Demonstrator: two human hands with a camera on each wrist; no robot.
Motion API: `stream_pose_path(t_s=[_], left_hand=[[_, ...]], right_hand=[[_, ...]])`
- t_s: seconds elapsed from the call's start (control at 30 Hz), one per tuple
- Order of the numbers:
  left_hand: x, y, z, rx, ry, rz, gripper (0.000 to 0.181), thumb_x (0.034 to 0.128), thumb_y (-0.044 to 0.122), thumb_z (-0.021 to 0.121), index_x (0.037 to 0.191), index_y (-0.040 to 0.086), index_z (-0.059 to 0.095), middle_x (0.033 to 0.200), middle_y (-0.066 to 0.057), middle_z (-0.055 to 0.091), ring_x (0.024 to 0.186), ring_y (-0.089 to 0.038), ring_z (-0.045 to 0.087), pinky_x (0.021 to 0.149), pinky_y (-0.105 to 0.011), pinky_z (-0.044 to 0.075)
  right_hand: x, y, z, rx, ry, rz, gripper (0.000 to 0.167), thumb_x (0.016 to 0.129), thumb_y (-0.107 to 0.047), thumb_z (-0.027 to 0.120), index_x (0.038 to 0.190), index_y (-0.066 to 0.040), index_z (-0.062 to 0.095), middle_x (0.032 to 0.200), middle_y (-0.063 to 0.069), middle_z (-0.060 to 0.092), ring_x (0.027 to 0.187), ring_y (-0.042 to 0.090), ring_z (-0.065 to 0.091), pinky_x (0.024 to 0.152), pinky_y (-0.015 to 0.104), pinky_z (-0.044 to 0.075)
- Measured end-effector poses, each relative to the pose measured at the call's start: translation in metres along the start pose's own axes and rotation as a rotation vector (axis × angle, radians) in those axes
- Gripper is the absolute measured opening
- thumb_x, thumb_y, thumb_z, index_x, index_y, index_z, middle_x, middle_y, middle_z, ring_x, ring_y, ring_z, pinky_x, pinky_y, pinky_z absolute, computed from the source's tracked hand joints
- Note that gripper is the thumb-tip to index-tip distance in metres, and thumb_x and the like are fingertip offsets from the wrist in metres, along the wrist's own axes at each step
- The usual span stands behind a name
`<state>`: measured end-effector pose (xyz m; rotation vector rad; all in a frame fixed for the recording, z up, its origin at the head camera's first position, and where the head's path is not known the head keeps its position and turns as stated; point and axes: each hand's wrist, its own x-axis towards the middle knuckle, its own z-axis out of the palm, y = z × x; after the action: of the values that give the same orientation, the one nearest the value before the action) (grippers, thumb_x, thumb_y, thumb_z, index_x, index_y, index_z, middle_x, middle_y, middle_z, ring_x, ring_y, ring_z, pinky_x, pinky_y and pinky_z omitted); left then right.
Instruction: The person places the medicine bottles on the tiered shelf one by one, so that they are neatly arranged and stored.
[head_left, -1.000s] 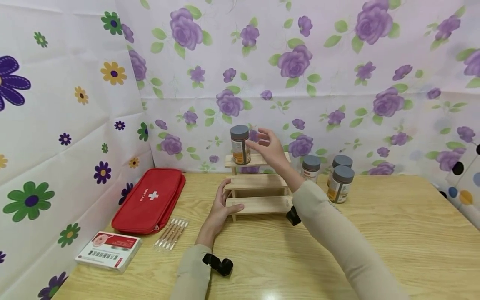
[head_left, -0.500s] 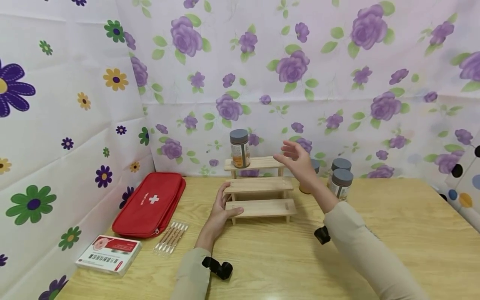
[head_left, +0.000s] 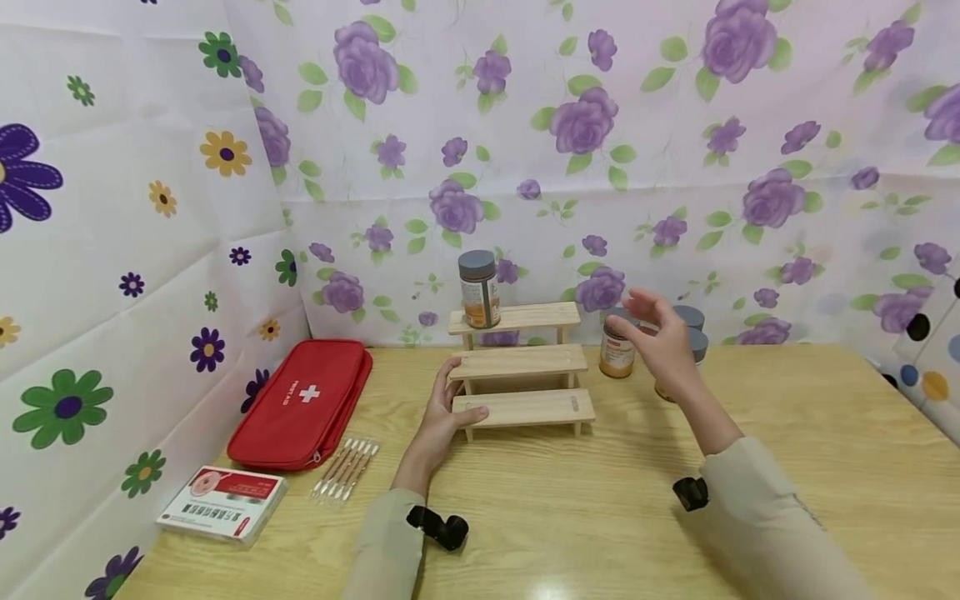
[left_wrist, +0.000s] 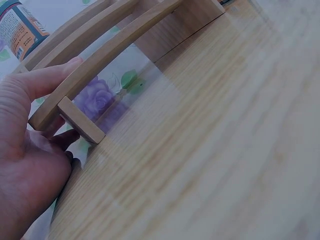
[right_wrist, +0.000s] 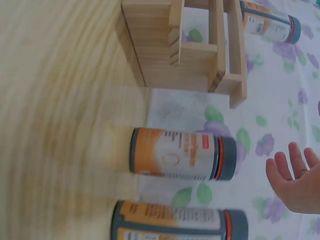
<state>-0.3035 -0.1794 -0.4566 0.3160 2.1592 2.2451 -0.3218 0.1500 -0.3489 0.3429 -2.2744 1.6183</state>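
Note:
A three-tier wooden display rack (head_left: 525,408) stands on the table, and my left hand (head_left: 437,421) grips its left end. In the left wrist view the thumb lies over the lowest shelf (left_wrist: 107,57), with the fingers below and behind it. A grey-capped supplement bottle (head_left: 479,292) stands upright on the left of the top shelf. My right hand (head_left: 663,342) holds nothing, its fingers parted and slightly bent. It hovers beside another grey-capped bottle (head_left: 617,358), apart from it in the right wrist view, and partly covers two more bottles (head_left: 697,343) behind.
To the left lie a red first aid pouch (head_left: 300,404), a pack of cotton swabs (head_left: 345,471) and a white-and-red box (head_left: 222,504). A flowered cloth (head_left: 390,233) hangs along the table's back edge, and another (head_left: 172,317) along the left side.
My right hand has moved away from the bottle on the top shelf, going right and down towards the standing bottles. My left hand keeps its grip on the rack.

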Motion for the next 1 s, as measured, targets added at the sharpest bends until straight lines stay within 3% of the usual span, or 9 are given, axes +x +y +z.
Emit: stream_pose_path(t_s=[0.13, 0.37, 0.67, 0.87, 1.0], left_hand=[[-0.001, 0.0, 0.001, -0.009, -0.009, -0.001, 0.089, 0.086, 0.001, 0.07, 0.152, 0.035, 0.021, 0.166, -0.006, 0.004, 0.154, -0.029, 0.005, 0.117, -0.058, 0.025], [-0.001, -0.001, 0.001, -0.013, 0.0, -0.009, 0.088, 0.0859, -0.001, 0.069, 0.151, 0.035, 0.022, 0.165, -0.006, 0.007, 0.154, -0.028, 0.005, 0.118, -0.058, 0.022], [0.001, 0.004, 0.001, -0.011, 0.011, -0.013, 0.089, 0.0858, -0.001, 0.069, 0.151, 0.035, 0.021, 0.164, -0.007, 0.011, 0.154, -0.027, 0.006, 0.117, -0.057, 0.025], [0.001, 0.004, 0.002, -0.017, 0.005, -0.016, 0.09, 0.0854, -0.003, 0.069, 0.152, 0.034, 0.021, 0.164, -0.008, 0.013, 0.153, -0.028, 0.007, 0.116, -0.057, 0.027], [0.001, 0.003, 0.003, -0.019, 0.005, -0.016, 0.089, 0.0855, -0.003, 0.069, 0.152, 0.034, 0.021, 0.164, -0.009, 0.012, 0.154, -0.029, 0.006, 0.117, -0.058, 0.024]], right_hand=[[-0.006, 0.007, -0.011, -0.024, 0.054, 0.036, 0.067, 0.093, -0.042, 0.063, 0.147, -0.009, 0.039, 0.14, 0.016, 0.051, 0.128, 0.025, 0.049, 0.109, 0.044, 0.04], [-0.014, 0.019, -0.025, -0.027, 0.169, 0.116, 0.066, 0.091, -0.044, 0.064, 0.145, -0.013, 0.043, 0.129, -0.002, 0.055, 0.123, 0.015, 0.051, 0.091, 0.007, 0.043], [-0.01, 0.02, -0.044, -0.014, 0.306, 0.157, 0.061, 0.089, -0.037, 0.069, 0.141, -0.013, 0.048, 0.116, -0.016, 0.057, 0.115, 0.004, 0.051, 0.096, 0.015, 0.043], [-0.011, 0.029, -0.051, -0.032, 0.325, 0.217, 0.061, 0.09, -0.038, 0.068, 0.142, -0.013, 0.047, 0.135, 0.004, 0.056, 0.123, 0.014, 0.048, 0.099, 0.022, 0.039], [-0.012, 0.039, -0.054, -0.049, 0.335, 0.26, 0.063, 0.09, -0.04, 0.068, 0.142, -0.011, 0.047, 0.142, 0.01, 0.051, 0.125, 0.018, 0.044, 0.1, 0.028, 0.035]])
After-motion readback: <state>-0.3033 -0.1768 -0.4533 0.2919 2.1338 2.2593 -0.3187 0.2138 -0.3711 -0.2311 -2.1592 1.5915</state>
